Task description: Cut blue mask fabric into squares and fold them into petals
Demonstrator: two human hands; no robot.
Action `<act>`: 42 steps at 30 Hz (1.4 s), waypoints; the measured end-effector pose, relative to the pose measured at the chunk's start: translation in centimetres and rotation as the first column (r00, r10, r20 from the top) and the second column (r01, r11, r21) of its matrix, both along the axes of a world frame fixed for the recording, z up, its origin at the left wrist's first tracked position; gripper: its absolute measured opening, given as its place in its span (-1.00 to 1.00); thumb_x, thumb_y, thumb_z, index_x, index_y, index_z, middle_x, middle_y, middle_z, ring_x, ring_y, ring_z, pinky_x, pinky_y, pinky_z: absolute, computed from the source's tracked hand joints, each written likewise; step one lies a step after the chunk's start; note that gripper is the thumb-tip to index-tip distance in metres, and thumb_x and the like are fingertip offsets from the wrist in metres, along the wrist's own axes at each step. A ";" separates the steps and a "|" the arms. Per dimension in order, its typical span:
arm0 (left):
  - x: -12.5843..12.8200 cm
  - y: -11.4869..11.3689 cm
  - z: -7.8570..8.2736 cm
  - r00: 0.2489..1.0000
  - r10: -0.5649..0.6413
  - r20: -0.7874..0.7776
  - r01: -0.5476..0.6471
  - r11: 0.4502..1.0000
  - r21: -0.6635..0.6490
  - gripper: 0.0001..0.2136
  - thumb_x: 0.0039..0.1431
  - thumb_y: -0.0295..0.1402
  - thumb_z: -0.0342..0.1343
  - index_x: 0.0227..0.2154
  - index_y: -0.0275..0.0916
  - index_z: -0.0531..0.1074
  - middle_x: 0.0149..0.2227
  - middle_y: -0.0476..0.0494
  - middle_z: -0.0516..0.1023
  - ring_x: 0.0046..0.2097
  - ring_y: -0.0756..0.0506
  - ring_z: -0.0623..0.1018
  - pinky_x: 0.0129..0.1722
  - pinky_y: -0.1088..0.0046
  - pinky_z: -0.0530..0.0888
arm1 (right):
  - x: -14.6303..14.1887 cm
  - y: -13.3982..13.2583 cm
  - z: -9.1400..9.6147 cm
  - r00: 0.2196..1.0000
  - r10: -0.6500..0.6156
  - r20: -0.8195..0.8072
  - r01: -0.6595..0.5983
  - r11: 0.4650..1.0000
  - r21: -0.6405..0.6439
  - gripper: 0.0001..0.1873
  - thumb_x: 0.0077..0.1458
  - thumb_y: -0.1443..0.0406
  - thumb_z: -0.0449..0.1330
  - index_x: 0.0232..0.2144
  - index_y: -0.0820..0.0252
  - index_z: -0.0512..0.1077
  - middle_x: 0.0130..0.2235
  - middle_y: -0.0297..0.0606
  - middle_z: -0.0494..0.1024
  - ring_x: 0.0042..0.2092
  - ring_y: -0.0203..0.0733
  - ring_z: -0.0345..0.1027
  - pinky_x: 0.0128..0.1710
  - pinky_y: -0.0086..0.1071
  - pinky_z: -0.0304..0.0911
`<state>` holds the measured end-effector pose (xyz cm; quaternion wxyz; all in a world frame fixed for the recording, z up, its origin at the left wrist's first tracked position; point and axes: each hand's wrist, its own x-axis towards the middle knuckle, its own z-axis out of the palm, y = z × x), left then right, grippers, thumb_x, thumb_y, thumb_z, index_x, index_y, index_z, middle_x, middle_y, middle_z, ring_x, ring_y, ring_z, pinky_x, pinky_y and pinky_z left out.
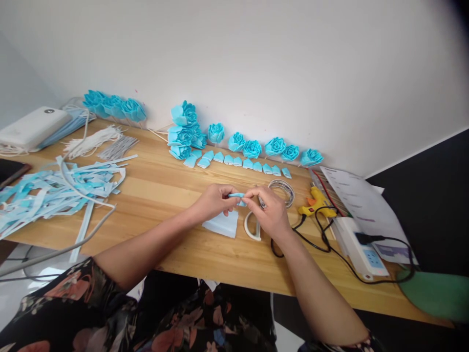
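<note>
Both hands meet over the middle of the wooden table (pixel 164 244), pinching one small piece of folded light-blue material (pixel 237 195) between them. My left hand (pixel 216 201) grips its left end, and my right hand (pixel 266 209) has thumb and fingertips closed on its right end. Below them lies a pale blue sheet (pixel 223 225), partly covered by my left hand. White-handled scissors (pixel 252 232) rest under my right hand, their blades hidden. A roll of clear tape (pixel 287 193) sits just beyond my right hand.
Blue handmade flowers (pixel 252 148) line the wall, with several folded blue petals (pixel 247 163) before them. Left are cut strips (pixel 47 195), white cords (pixel 97 139) and a white power bank (pixel 34 128). Right are a yellow glue gun (pixel 318 203), a power strip (pixel 361 249) and black cable.
</note>
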<state>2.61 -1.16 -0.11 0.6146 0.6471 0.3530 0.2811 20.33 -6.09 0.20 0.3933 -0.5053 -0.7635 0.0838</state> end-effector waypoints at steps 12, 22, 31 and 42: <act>-0.1 0.2 0.5 0.993 -0.046 0.107 0.057 0.994 -0.094 -0.73 0.09 -0.18 0.11 -0.48 -0.34 0.43 -0.55 -0.03 0.45 -0.55 0.06 0.42 -0.52 0.54 0.38 | 0.2 -0.1 0.1 0.997 -0.074 -0.038 0.073 0.997 -0.040 -0.95 0.14 0.31 0.20 -0.39 0.11 0.43 -0.40 -0.36 0.52 -0.35 -0.22 0.38 -0.29 -0.38 0.22; 0.0 0.2 0.0 0.996 0.030 0.087 -0.023 0.996 -0.087 -0.69 0.10 -0.15 0.12 -0.55 -0.32 0.39 -0.60 -0.03 0.45 -0.59 0.07 0.39 -0.55 0.55 0.34 | 0.3 -0.1 0.3 0.983 -0.088 -0.164 0.055 0.978 -0.199 -0.92 0.12 0.26 0.20 -0.39 0.13 0.44 -0.37 -0.35 0.54 -0.36 -0.24 0.37 -0.38 -0.41 0.21; 0.1 0.3 -0.1 0.974 0.017 0.227 0.039 0.970 -0.240 -0.68 0.11 -0.11 0.10 -0.49 -0.32 0.39 -0.58 -0.07 0.45 -0.55 0.01 0.45 -0.53 0.50 0.40 | 0.6 0.3 -0.6 0.956 -0.112 -0.272 0.052 0.975 -0.218 -0.92 0.08 0.26 0.21 -0.42 0.14 0.43 -0.38 -0.32 0.53 -0.33 -0.21 0.39 -0.31 -0.37 0.27; 0.3 -0.3 -0.3 0.970 -0.021 0.242 -0.007 0.994 0.114 -0.63 0.03 -0.52 0.08 -0.06 -0.23 0.24 -0.32 -0.02 0.41 -0.36 0.03 0.48 -0.40 0.53 0.41 | 0.8 0.8 -0.4 0.827 -0.173 -0.534 0.020 0.960 -0.281 -0.83 0.04 0.20 0.24 -0.46 0.17 0.39 -0.47 -0.34 0.50 -0.42 -0.27 0.36 -0.40 -0.41 0.28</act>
